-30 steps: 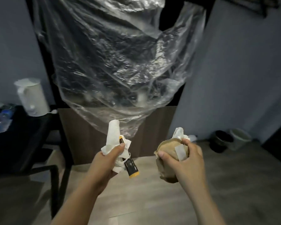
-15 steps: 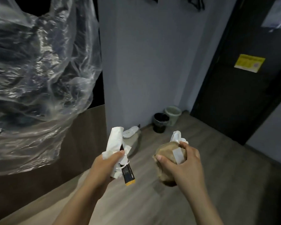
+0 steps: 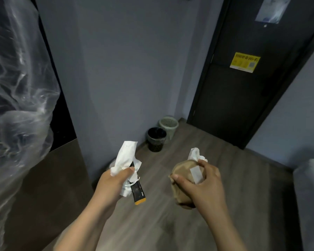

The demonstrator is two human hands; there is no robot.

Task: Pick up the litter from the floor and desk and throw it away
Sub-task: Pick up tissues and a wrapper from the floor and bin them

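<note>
Left hand grips white tissue and a black-and-orange sachet. Right hand clutches a crumpled brown paper bag. The black wastebasket stands at frame centre, above and between both hands, well apart from them, marginally nearer the left.

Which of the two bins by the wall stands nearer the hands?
The black bin; the pale green bin stands behind it, closer to the door.
</note>
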